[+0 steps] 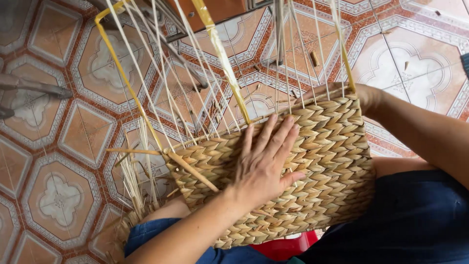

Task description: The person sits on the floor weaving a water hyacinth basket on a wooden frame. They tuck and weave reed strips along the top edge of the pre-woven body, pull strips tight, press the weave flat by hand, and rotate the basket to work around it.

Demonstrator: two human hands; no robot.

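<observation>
Pressing left hand (pixel 266 161) flat on woven basket (pixel 322 161), right hand (pixel 359 93) mostly hidden behind

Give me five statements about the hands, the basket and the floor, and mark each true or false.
1. The left hand lies flat, fingers spread, on the woven basket. True.
2. The right hand holds a pair of scissors. False: it grips the basket's upper edge, mostly hidden behind it, and no scissors show.
3. Thin pale strands rise unwoven from the basket's top edge. True.
4. The floor is plain grey concrete. False: it is patterned tile in orange, red and white.
5. The basket stands on the floor, apart from the person. False: it rests on the person's lap, over dark blue clothing.
</observation>
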